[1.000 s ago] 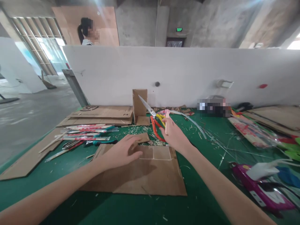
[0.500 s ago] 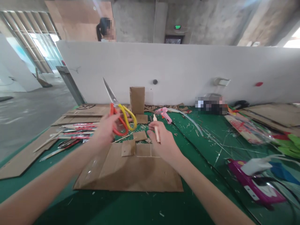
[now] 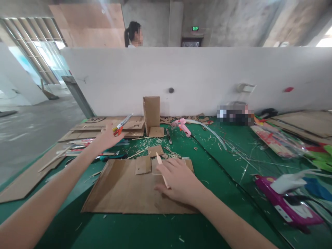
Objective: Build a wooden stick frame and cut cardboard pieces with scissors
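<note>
My left hand (image 3: 110, 136) is closed around the handles of a pair of scissors (image 3: 123, 121), above the stacked cardboard at the left back. Its blades point up and to the right; the red and yellow handles are mostly covered by the fingers. My right hand (image 3: 180, 178) is over the right part of a large cardboard sheet (image 3: 124, 193). Between its thumb and fingers is a pale pencil (image 3: 163, 171), tip pointing away from me. A small cardboard square (image 3: 143, 165) lies on the sheet, with another cardboard piece (image 3: 155, 150) just behind it.
An upright cardboard piece (image 3: 151, 110) stands near the white partition (image 3: 197, 76). Right of it are a utility knife (image 3: 169, 136) and a pink glue gun (image 3: 183, 126) with its cord. Wood shavings litter the green table. A purple power strip (image 3: 287, 204) sits at right; a person is beyond the partition.
My left hand has moved left and lower with the scissors, which now tilt right. My right hand has come closer to me, down over the sheet with the pencil.
</note>
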Demonstrator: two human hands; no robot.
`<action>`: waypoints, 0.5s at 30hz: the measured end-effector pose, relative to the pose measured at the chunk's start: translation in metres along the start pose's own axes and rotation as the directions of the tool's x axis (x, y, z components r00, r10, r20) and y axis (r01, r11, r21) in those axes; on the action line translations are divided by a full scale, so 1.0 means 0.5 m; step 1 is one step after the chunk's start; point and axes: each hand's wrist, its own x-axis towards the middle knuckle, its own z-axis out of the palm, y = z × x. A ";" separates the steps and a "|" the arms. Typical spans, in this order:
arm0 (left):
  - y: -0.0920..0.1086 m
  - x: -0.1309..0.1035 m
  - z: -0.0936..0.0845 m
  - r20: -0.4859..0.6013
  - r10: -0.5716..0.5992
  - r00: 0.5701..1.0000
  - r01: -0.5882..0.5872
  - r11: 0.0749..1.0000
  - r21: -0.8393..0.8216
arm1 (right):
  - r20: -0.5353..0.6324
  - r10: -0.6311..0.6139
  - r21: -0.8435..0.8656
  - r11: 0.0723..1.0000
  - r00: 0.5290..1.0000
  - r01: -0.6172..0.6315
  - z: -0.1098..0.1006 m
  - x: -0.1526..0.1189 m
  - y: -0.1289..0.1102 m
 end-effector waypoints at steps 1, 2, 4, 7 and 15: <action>0.000 -0.001 0.006 -0.009 0.010 1.000 -0.009 0.998 0.055 | 0.011 -0.029 0.015 0.999 1.000 0.028 0.001 -0.002 -0.004; -0.002 -0.002 0.010 -0.013 0.013 1.000 -0.012 0.994 0.110 | 0.024 -0.053 0.033 0.998 0.998 0.052 0.001 -0.004 -0.008; -0.007 -0.004 0.014 -0.002 0.033 0.999 -0.032 0.979 0.202 | 0.042 -0.076 0.066 0.995 0.996 0.073 0.002 -0.006 -0.013; -0.012 -0.011 0.012 0.021 0.100 0.995 -0.102 0.954 0.283 | 0.036 -0.049 0.081 0.996 0.998 0.046 0.007 -0.006 -0.011; 0.056 -0.061 -0.032 0.053 0.362 0.931 -0.366 0.918 0.151 | 0.032 0.122 0.113 0.986 0.992 -0.124 0.022 0.002 0.041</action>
